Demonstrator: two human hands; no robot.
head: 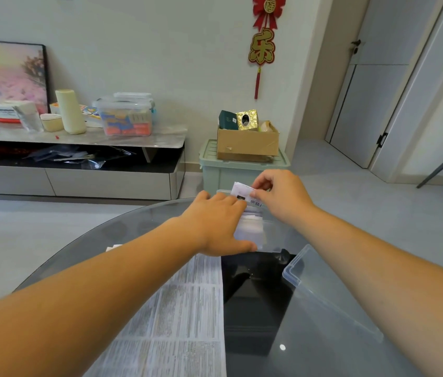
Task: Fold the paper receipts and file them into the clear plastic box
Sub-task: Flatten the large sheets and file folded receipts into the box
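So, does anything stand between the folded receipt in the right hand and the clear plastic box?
Nothing visible blocks it. The lid lies off, on the glass table. The right hand pinches the folded receipt above the clear plastic box; the left hand rests on the filed receipts, beside its path.

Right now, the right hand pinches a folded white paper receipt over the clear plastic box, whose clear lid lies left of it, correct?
No. The head view shows the clear lid lying right of the clear plastic box; the right hand does pinch the folded white paper receipt over it.
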